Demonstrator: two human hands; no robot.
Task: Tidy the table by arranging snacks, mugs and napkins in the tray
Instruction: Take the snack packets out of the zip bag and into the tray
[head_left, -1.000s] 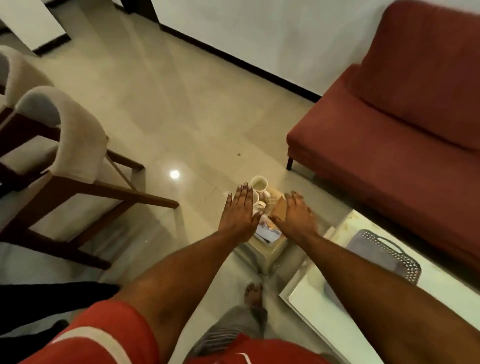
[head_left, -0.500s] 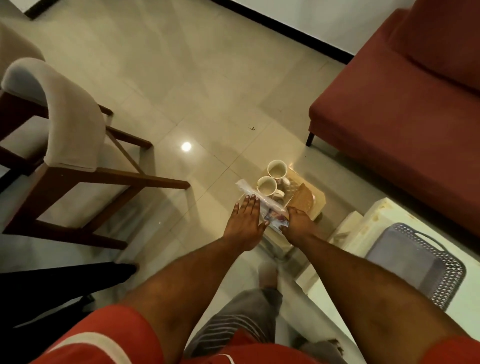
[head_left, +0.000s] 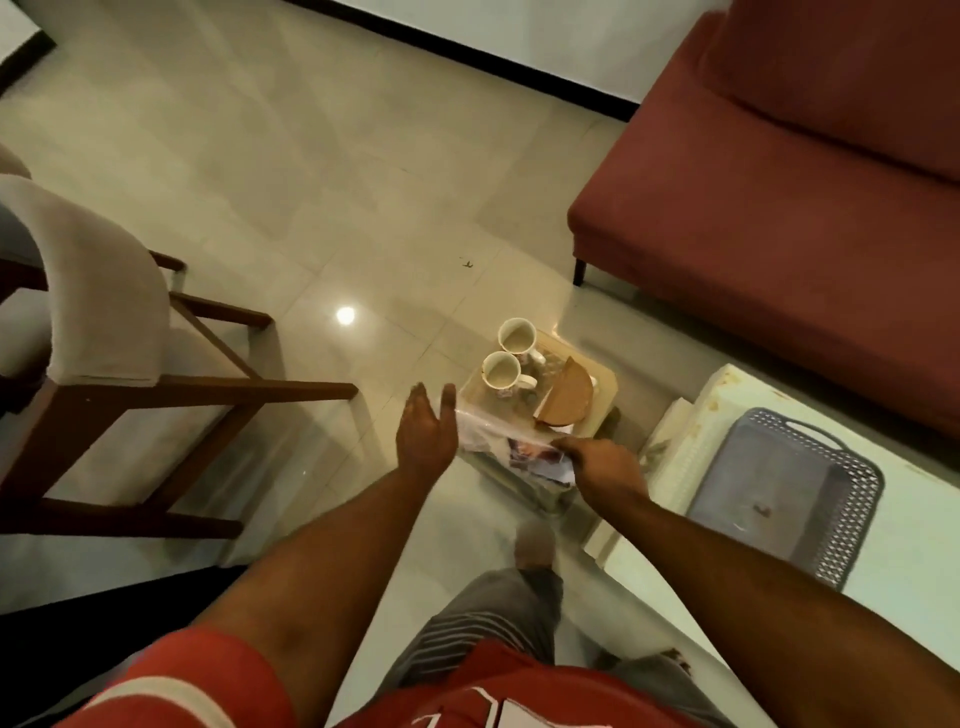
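Two white mugs (head_left: 516, 336) (head_left: 501, 371) stand at the far left of a small low table (head_left: 602, 376). A brown half-round holder (head_left: 566, 397) stands beside them. A clear plastic snack packet (head_left: 511, 441) lies across the table's near edge. My right hand (head_left: 597, 460) pinches the packet's right end. My left hand (head_left: 426, 434) hovers at the packet's left end with its fingers spread and holds nothing. A grey perforated tray (head_left: 852, 483) sits to the right on a white table (head_left: 924, 566).
A red sofa (head_left: 779, 197) fills the right side. A wooden chair with a pale cushion (head_left: 104, 312) stands at the left on the shiny tile floor. My foot (head_left: 535, 540) is just below the small table.
The view has dropped and closed in on the small table. My right hand has taken hold of the packet, and my left hand has lifted off it and spread its fingers.
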